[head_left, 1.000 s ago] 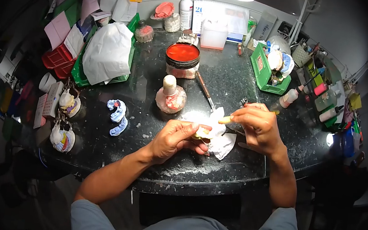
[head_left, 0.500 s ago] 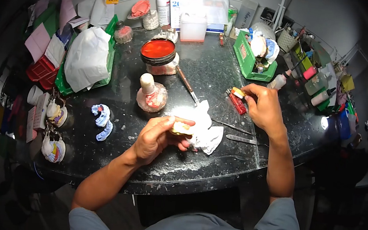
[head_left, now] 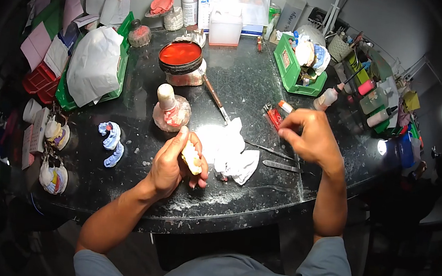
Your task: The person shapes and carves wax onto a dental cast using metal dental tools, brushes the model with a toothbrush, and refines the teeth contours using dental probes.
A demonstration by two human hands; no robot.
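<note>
My left hand (head_left: 168, 162) is closed around a pale yellow dental cast (head_left: 192, 159), tilted on edge between thumb and fingers. My right hand (head_left: 311, 139) hovers at the right with thumb and index finger apart, and nothing shows between them. Just past its fingertips lie a red lighter (head_left: 273, 117) and a small orange-and-white piece (head_left: 286, 106), both on the black bench. A crumpled white tissue (head_left: 240, 161) is between my hands, next to a thin metal tool (head_left: 270, 150) and a flat grey metal tool (head_left: 281, 166).
Behind my left hand stands a burner-like bottle (head_left: 173, 113); beyond it, a bowl of red wax (head_left: 181, 54) with a brown-handled knife (head_left: 215, 98) leaning by it. Blue dental pieces (head_left: 110, 143) and mounted casts (head_left: 53, 178) sit left. Green bins (head_left: 291, 70) flank the bench.
My right hand has let go of the orange-and-white piece, now lying by the red lighter, and drawn back slightly. My left hand has turned the cast more upright.
</note>
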